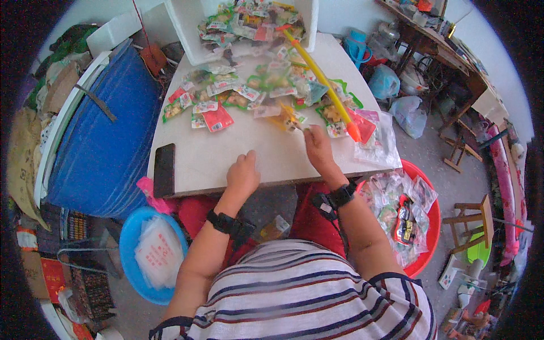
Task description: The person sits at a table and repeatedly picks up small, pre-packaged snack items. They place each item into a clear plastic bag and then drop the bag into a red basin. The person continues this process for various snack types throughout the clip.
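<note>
My right hand (319,148) is over the white table (204,161), its fingertips pinched on the end of a small yellow snack packet (287,120), which is blurred. To its left, my left hand (244,173) is curled near the table's front edge, and I see nothing in it. Beyond both hands lie several small sealed food packets, among them a red packet (218,117) and a green-edged packet (331,114). A yellow rod with orange ends (321,76) slants across the right side, above the packets. Clear plastic bags (378,153) lie at the right corner.
A white foam box (185,38) full of packets stands at the back. A black phone (164,170) lies front left. Below are a blue basin (127,255) with plastic bags and a red basin (432,225) of packets. A large blue barrel (102,140) stands left.
</note>
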`<move>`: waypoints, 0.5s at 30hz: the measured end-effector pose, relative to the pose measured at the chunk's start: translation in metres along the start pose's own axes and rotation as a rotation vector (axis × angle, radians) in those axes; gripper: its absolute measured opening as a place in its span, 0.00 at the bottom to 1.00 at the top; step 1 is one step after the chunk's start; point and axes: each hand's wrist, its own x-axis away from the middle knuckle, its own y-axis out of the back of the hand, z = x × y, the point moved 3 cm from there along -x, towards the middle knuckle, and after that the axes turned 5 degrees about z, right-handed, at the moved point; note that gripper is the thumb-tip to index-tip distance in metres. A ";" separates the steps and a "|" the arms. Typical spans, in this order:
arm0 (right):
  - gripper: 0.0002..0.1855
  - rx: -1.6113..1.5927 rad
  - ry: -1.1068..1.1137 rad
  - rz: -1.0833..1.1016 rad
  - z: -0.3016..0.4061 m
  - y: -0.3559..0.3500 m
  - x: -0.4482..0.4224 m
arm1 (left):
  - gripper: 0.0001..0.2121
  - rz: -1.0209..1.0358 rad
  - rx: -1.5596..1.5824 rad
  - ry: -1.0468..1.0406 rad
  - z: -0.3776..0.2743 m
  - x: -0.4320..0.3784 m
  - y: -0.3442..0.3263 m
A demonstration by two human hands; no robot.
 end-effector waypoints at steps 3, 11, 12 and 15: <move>0.05 -0.399 -0.189 -0.115 -0.013 0.018 0.011 | 0.16 -0.019 0.035 -0.012 0.000 -0.005 -0.001; 0.07 -1.223 -0.489 -0.094 -0.003 0.019 0.026 | 0.07 -0.147 0.132 -0.026 0.008 -0.011 -0.011; 0.07 -1.290 -0.499 -0.078 0.000 0.017 0.027 | 0.07 -0.164 0.148 -0.031 0.008 -0.010 -0.010; 0.07 -1.163 -0.538 0.044 0.004 0.012 0.035 | 0.07 -0.191 0.193 -0.026 0.007 -0.010 -0.010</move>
